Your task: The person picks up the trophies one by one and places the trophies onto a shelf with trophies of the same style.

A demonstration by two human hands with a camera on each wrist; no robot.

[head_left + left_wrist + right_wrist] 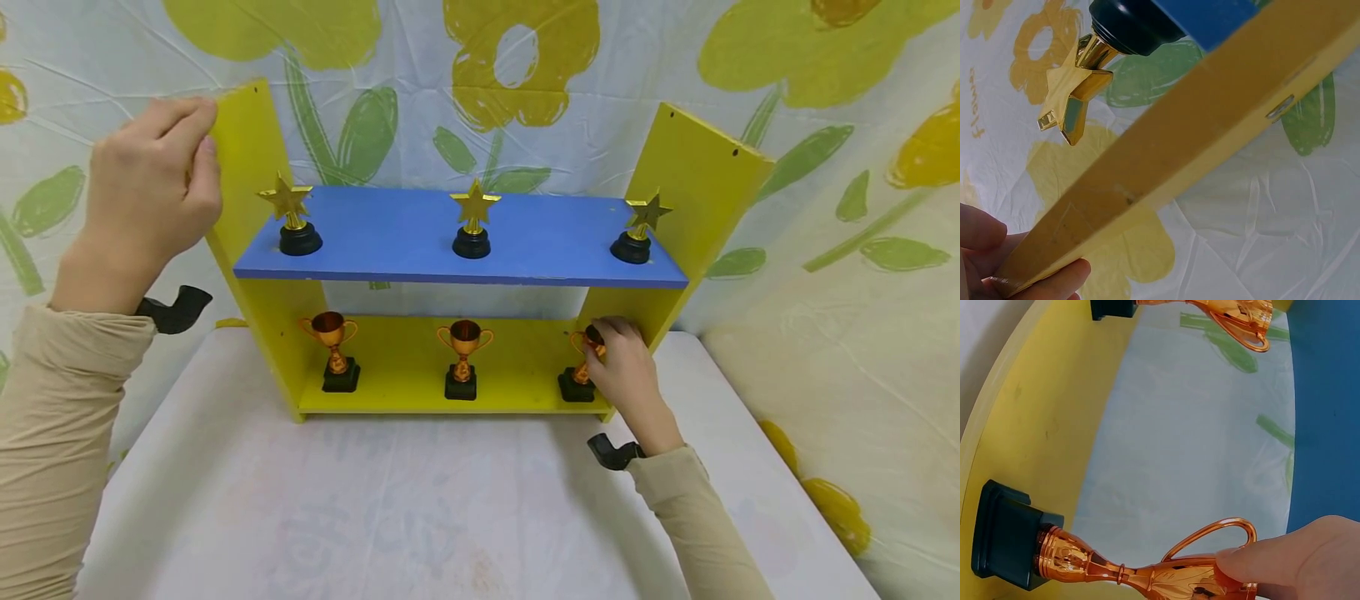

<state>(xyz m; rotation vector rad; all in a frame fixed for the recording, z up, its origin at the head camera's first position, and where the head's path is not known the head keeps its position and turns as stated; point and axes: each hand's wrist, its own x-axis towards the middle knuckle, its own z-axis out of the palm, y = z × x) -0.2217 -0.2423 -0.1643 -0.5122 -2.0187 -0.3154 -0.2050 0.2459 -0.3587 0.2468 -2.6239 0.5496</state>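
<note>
My left hand grips the top of the yellow left side panel; in the left wrist view, its fingers wrap the panel's end. On the lower yellow shelf, my right hand holds the rightmost bronze trophy cup by its bowl. The right wrist view shows the thumb on the rim of that cup, with its black base over the yellow board. A middle trophy cup and a left trophy cup stand upright on the same shelf.
Gold star trophies stand on the blue upper shelf: left, middle and right. The yellow right side panel rises beside my right hand. A flower-patterned cloth hangs behind; a white cloth covers the table.
</note>
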